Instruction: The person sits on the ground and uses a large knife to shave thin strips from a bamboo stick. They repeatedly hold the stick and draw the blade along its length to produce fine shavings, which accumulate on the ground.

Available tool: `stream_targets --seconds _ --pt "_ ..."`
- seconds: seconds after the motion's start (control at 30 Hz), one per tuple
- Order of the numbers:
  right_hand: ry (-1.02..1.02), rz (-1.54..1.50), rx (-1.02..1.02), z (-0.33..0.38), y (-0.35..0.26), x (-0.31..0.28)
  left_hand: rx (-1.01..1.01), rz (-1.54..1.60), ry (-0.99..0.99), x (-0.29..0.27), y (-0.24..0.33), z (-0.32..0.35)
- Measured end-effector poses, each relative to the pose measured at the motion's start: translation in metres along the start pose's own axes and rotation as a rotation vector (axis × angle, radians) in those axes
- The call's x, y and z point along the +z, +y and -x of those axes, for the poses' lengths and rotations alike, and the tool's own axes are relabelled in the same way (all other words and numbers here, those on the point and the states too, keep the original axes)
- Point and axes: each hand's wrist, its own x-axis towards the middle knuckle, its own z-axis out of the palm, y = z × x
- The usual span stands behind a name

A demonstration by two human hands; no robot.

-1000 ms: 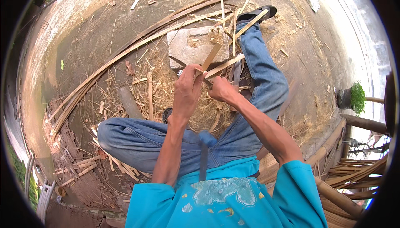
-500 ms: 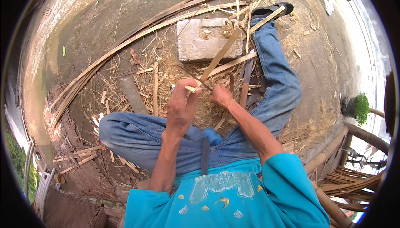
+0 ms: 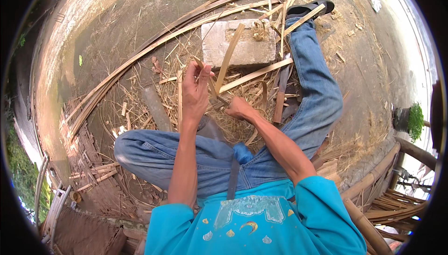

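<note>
My left hand (image 3: 195,89) is raised in front of my bent leg, its fingers and thumb pinched on a thin bamboo strip (image 3: 212,86). A wider pale bamboo strip (image 3: 228,54) leans up and away toward the concrete block. Both strips meet low down beside my right hand (image 3: 240,108). That hand is a closed fist around a knife, whose handle is hidden in the fingers. A short dark part of the knife blade (image 3: 222,100) shows at the meeting point of the strips; how far it reaches cannot be made out.
A pale concrete block (image 3: 238,45) lies ahead, with curled shavings on it. Long bamboo strips (image 3: 154,43) curve across the ground at the left. A sheathed-looking dark blade with brown handle (image 3: 281,96) lies by my right leg (image 3: 317,85). Shavings litter the ground.
My left hand has moved up and forward, and the thin strip now stands apart from the wider one. My right hand has shifted slightly left and down with the knife.
</note>
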Motion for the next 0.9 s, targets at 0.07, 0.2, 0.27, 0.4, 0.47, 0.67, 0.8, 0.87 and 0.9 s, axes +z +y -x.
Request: stream_targets --seconds 0.07,0.2,0.27,0.4,0.47,0.67,0.8,0.87,0.9 --pt "0.160 0.103 -0.056 -0.012 0.011 0.010 0.000 -0.021 0.034 0.013 -0.006 -0.010" --pt "0.307 0.247 -0.050 -0.025 0.017 0.019 0.002 -0.100 0.062 0.020 -0.004 -0.018" --pt "0.249 0.263 -0.121 -0.022 0.017 0.014 0.035 -0.087 0.104 0.014 -0.008 -0.018" --pt "-0.041 0.009 -0.043 -0.007 0.017 0.014 0.040 0.005 0.176 -0.001 -0.022 0.004" --pt "-0.018 -0.013 0.024 0.000 0.018 0.021 0.056 0.156 0.204 -0.001 -0.025 0.020" --pt "0.189 0.193 -0.027 -0.004 0.028 0.037 0.092 0.060 0.198 0.000 -0.027 0.049" --pt "0.292 0.200 -0.082 -0.011 0.036 0.050 0.132 0.081 0.233 -0.002 -0.023 0.057" --pt "0.251 0.157 -0.099 -0.004 0.027 0.052 0.241 0.103 0.243 -0.010 -0.025 0.068" --pt "0.248 0.140 -0.106 -0.004 0.021 0.048 0.257 0.076 0.265 -0.012 -0.026 0.070"
